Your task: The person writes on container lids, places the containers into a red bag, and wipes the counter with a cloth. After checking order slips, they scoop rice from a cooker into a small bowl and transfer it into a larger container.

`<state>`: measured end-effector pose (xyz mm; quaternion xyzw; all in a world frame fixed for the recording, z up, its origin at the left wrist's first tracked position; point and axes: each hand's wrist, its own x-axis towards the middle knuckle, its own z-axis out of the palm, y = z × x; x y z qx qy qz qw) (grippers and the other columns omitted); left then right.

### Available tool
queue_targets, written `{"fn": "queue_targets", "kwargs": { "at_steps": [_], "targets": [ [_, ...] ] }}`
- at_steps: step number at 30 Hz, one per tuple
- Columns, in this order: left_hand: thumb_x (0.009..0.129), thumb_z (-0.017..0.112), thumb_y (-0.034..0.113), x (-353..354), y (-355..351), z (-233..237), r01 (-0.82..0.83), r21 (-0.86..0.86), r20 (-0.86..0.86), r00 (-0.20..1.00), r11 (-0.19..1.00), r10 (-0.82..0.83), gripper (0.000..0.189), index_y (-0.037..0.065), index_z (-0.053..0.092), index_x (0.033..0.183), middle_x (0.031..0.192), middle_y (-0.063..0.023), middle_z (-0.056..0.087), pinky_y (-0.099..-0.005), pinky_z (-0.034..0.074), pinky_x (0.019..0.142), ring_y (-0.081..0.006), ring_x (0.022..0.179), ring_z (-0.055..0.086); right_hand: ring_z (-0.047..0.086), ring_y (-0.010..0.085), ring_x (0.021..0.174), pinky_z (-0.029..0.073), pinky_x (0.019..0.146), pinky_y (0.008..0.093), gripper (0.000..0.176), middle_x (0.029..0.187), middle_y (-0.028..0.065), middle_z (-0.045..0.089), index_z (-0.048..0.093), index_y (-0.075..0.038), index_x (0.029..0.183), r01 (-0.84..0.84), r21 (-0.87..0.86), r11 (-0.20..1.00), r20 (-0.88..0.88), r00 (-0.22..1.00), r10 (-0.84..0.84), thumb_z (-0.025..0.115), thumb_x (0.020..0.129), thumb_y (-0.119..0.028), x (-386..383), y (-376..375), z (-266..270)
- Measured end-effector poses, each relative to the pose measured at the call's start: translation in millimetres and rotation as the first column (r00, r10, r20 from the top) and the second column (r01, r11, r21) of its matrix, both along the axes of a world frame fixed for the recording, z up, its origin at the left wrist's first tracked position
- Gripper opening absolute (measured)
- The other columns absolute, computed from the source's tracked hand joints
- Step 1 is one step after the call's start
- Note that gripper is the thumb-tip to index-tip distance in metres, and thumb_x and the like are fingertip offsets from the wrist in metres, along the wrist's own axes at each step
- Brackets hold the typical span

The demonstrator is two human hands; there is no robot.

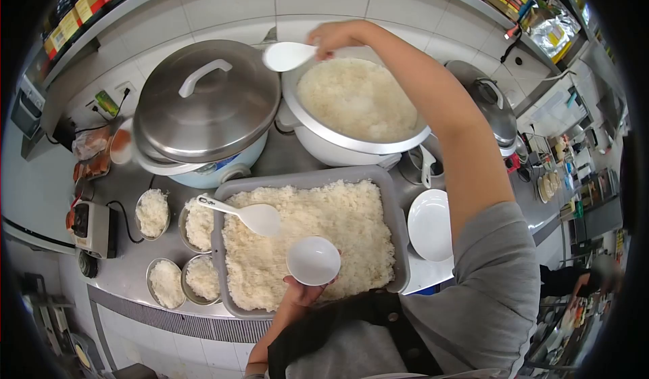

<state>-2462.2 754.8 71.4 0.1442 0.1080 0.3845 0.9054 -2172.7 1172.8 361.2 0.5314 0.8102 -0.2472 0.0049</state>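
Observation:
My right hand (336,37) is closed round the handle of a white rice paddle (286,56), held at the far left rim of a large open rice cooker (338,146). Cooked rice (358,98) nearly fills the cooker. Nearer to me, my left hand (302,293) grips a small white bowl (313,261) with nothing in it, above a grey tray (400,244) of rice. A second white rice paddle (260,219) lies on that rice, its handle reaching past the tray's left edge.
Left of the open cooker stands a lidded cooker (203,102). Several metal bowls of rice (166,283) sit left of the tray. An oval white dish (430,225) and another lidded pot (478,102) are at the right. A shelf (155,2) runs above.

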Motion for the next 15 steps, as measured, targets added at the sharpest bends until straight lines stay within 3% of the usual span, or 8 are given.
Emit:
{"fn": "queue_targets", "kwargs": {
  "at_steps": [2, 4, 7, 9, 10, 15],
  "targets": [
    [0.054, 0.076, 0.077, 2, 1, -3, 0.025, 0.028, -0.049, 0.999, 0.999, -0.023, 0.125, 0.013, 0.03, 0.151, 0.144, -0.0234, 0.046, -0.0409, 0.054, 0.084, -0.034, 0.111, 0.06, 0.063, 0.0179, 0.075, 0.049, 0.08, 0.0383, 0.033, 0.084, 0.0086, 0.067, 0.064, -0.005, 0.116, 0.12, 0.009, 0.993, 0.153, 0.981, -0.12, 0.068, 0.087, -0.022, 60, 1, -25],
    [0.059, 0.078, 0.071, 1, -3, -9, 0.037, 0.047, -0.143, 0.989, 0.998, -0.03, 0.121, 0.011, 0.029, 0.151, 0.144, -0.0233, 0.046, -0.0446, 0.055, 0.094, -0.0385, 0.118, 0.058, 0.066, 0.0191, 0.083, 0.041, 0.095, 0.0487, 0.025, 0.091, 0.0089, 0.069, 0.066, -0.006, 0.112, 0.271, 0.387, 0.882, 0.236, 0.895, -0.378, 0.06, 0.092, -0.022, 99, -37, -51],
    [0.069, 0.081, 0.058, -4, -2, -32, 0.167, -0.014, -0.115, 0.979, 0.986, -0.168, 0.111, 0.007, 0.027, 0.151, 0.146, -0.0246, 0.042, -0.0505, 0.048, 0.107, -0.0439, 0.13, 0.049, 0.066, 0.0205, 0.095, 0.031, 0.102, 0.0548, 0.019, 0.096, 0.0086, 0.07, 0.07, -0.009, 0.104, 0.068, 0.628, 0.775, 0.487, 0.743, -0.459, 0.057, 0.093, -0.016, 153, -56, -98],
    [0.071, 0.083, 0.047, -7, 0, -36, 0.199, -0.069, -0.046, 0.978, 0.978, -0.202, 0.107, 0.006, 0.026, 0.151, 0.148, -0.0252, 0.04, -0.0524, 0.045, 0.109, -0.046, 0.132, 0.045, 0.066, 0.0221, 0.097, 0.031, 0.101, 0.0505, 0.018, 0.093, 0.008, 0.072, 0.072, -0.011, 0.097, 0.041, 0.733, 0.679, 0.459, 0.708, -0.537, 0.055, 0.091, -0.013, 165, -64, -125],
    [0.073, 0.085, 0.042, -5, 2, -38, 0.212, -0.094, -0.01, 0.977, 0.973, -0.214, 0.105, 0.005, 0.026, 0.152, 0.149, -0.0256, 0.038, -0.0534, 0.044, 0.111, -0.0471, 0.134, 0.043, 0.067, 0.0229, 0.099, 0.032, 0.101, 0.0483, 0.019, 0.092, 0.0078, 0.073, 0.073, -0.012, 0.094, 0.021, 0.78, 0.625, 0.44, 0.692, -0.572, 0.055, 0.091, -0.011, 170, -64, -135],
    [0.068, 0.091, 0.026, -3, 8, -25, 0.147, -0.112, 0.039, 0.989, 0.983, -0.143, 0.109, 0.005, 0.025, 0.152, 0.148, -0.0261, 0.04, -0.0577, 0.04, 0.112, -0.0517, 0.132, 0.043, 0.067, 0.0241, 0.096, 0.033, 0.1, 0.0486, 0.018, 0.092, 0.0079, 0.072, 0.073, -0.013, 0.09, 0.113, 0.72, 0.685, 0.504, 0.594, -0.628, 0.055, 0.09, -0.011, 180, -32, -169]
  ]
}}
